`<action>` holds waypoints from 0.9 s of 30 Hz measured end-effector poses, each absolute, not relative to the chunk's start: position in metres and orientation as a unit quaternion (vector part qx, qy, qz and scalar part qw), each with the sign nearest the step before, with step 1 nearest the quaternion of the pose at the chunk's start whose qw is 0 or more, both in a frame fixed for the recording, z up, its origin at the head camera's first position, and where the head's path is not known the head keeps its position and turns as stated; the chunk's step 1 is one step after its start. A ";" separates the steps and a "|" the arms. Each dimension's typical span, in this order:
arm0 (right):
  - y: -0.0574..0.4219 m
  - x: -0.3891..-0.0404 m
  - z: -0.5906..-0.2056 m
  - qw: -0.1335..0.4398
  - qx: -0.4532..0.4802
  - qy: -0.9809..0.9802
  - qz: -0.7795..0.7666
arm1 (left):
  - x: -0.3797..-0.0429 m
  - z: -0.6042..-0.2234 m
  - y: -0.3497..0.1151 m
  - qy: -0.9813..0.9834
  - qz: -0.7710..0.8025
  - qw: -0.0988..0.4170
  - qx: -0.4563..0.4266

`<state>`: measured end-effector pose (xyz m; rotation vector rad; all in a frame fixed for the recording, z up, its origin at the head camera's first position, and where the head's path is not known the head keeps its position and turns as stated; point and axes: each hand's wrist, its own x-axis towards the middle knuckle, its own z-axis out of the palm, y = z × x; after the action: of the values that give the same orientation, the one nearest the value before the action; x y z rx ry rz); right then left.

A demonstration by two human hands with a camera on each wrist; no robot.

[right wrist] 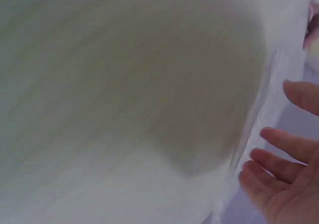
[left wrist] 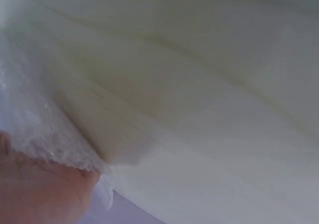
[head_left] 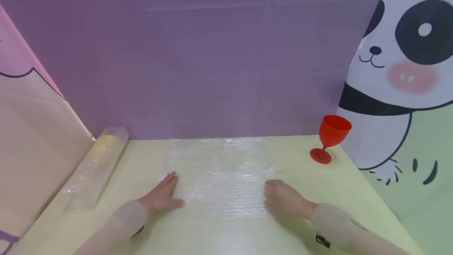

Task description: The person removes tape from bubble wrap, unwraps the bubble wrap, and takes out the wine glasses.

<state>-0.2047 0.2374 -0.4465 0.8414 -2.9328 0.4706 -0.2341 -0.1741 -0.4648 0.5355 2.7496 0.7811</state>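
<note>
A sheet of clear bubble wrap (head_left: 219, 176) lies flat on the pale yellow table in the head view. My left hand (head_left: 161, 196) touches its left edge, thumb and fingers spread apart; in the left wrist view, the wrap's bumpy edge (left wrist: 50, 129) meets this hand (left wrist: 45, 194). At the opposite edge is my right hand (head_left: 284, 199). The right wrist view shows that hand (right wrist: 286, 169) with loosely extended fingers beside the wrap's edge (right wrist: 261, 109), nothing pinched between them.
A red plastic goblet (head_left: 332, 133) stands upright at the back right. Along the left side lies a bundle of bubble wrap (head_left: 81, 184) with something yellow (head_left: 104, 148) inside. A purple cloth wall (head_left: 219, 58) rises behind the table (head_left: 198, 239), and a panda-printed curtain (head_left: 385, 137) borders the right.
</note>
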 end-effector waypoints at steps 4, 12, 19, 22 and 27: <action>0.232 -0.202 -0.450 -0.016 0.282 -0.952 0.118 | -0.235 -0.466 -0.168 0.941 0.258 0.123 0.182; 0.237 -0.209 -0.447 -0.029 0.265 -0.957 0.118 | -0.239 -0.463 -0.158 0.942 0.258 0.129 0.172; 0.238 -0.212 -0.445 -0.024 0.268 -0.954 0.129 | -0.240 -0.460 -0.156 0.944 0.252 0.133 0.164; 0.237 -0.213 -0.444 -0.027 0.262 -0.955 0.134 | -0.240 -0.456 -0.157 0.942 0.258 0.136 0.164; 0.236 -0.212 -0.442 -0.046 0.244 -0.956 0.157 | -0.239 -0.449 -0.160 0.938 0.263 0.139 0.177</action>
<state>-0.2124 0.2357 -0.4422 0.7888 -3.0947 0.5094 -0.2393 -0.1600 -0.4491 0.5122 2.7128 0.7608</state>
